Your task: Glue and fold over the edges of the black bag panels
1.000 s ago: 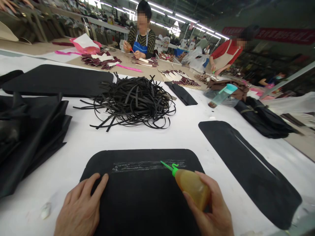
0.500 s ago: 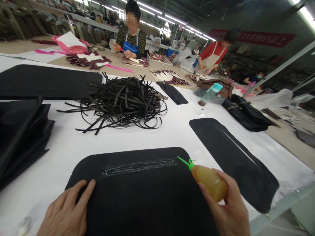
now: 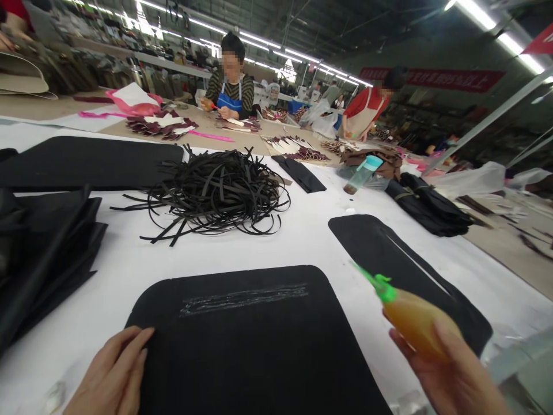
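A black panel (image 3: 254, 351) with rounded corners lies flat in front of me, with streaks of shiny, clear-looking glue (image 3: 244, 299) in a band near its far edge. My left hand (image 3: 110, 369) is at the panel's left edge, its fingers drawn together and closed on that edge. In my right hand (image 3: 449, 360) is a squeeze bottle (image 3: 417, 320) of amber liquid with a green nozzle. It is held up off the panel's right side, tilted, nozzle pointing up and left. Beyond it lies another black piece (image 3: 389, 253) with a long slit.
A heap of black strips (image 3: 224, 187) lies on the white table. Stacked black pieces (image 3: 47, 253) are at left, a large black panel (image 3: 99, 161) behind them. A turquoise-capped bottle (image 3: 362, 176) and folded black material (image 3: 427, 204) stand at right. Two co-workers work across the table.
My right hand has moved the squeeze bottle right, away from the panel and the glue band. My left hand has shifted slightly down and left, its fingers closer together. The camera view has shifted.
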The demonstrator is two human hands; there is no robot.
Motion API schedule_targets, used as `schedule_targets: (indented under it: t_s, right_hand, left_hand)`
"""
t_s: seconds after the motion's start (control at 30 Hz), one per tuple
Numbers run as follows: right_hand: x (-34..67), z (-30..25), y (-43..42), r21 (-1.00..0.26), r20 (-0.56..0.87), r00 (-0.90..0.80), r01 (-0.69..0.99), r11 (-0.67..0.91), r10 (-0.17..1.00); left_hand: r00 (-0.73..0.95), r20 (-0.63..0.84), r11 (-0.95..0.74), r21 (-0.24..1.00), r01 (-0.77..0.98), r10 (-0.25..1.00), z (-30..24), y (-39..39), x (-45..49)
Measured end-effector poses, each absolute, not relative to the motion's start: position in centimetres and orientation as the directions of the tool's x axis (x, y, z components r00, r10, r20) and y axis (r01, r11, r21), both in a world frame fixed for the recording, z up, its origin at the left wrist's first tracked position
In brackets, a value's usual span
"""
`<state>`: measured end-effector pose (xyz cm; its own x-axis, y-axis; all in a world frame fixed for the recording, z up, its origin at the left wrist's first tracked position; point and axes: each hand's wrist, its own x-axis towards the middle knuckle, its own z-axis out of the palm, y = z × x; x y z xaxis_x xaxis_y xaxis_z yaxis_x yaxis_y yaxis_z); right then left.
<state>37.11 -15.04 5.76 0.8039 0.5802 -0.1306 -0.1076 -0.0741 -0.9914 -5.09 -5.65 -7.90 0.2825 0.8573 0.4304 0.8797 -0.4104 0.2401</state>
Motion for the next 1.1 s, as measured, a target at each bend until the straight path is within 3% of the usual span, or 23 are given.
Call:
schedule_targets:
  t_s: [0.07, 0.17, 0.3, 0.43, 0.57, 0.73, 0.97, 1.1]
  right_hand:
    - [34.9, 4.4, -14.7, -0.990, -0.115, 0.731, -0.025, -0.142, 0.673]
    - [32.0, 2.6, -14.4, -0.952, 0.009, 0.679, 0.230, -0.201, 0.734]
    - [29.7, 1.1, -13.9, -0.822, 0.210, 0.576, 0.541, -0.176, 0.790]
    - [28.4, 0.5, -13.5, -0.665, 0.321, 0.445, 0.734, -0.136, 0.836]
    - [26.8, 0.6, -13.0, -0.618, 0.347, 0.346, 0.784, -0.065, 0.872]
    - [24.7, 0.5, -12.5, -0.659, 0.359, 0.305, 0.752, 0.008, 0.882]
    - [24.6, 0.4, -11.9, -0.542, 0.459, 0.179, 0.832, 0.115, 0.870]
    - [25.4, 0.4, -12.0, -0.513, 0.464, 0.179, 0.853, 0.098, 0.868]
  left_hand:
    - [0.342, 0.405, -0.448, 0.203, 0.871, 0.848, -8.1, -5.7, -5.3]
    - [0.397, 0.371, -0.473, 0.140, 0.870, 0.839, -8.6, -5.7, -5.6]
    - [0.396, 0.365, -0.464, 0.118, 0.878, 0.843, -9.1, -5.5, -5.9]
    - [0.427, 0.360, -0.491, 0.105, 0.865, 0.830, -8.4, -5.6, -5.4]
    - [0.454, 0.328, -0.476, -0.016, 0.879, 0.828, -7.2, -6.1, -4.5]
    - [0.534, 0.309, -0.514, -0.152, 0.844, 0.787, -6.8, -6.2, -4.2]
    - [0.480, 0.334, -0.472, -0.111, 0.875, 0.812, -6.8, -6.3, -4.1]
    - [0.481, 0.327, -0.478, -0.093, 0.873, 0.814, -7.1, -6.2, -4.1]
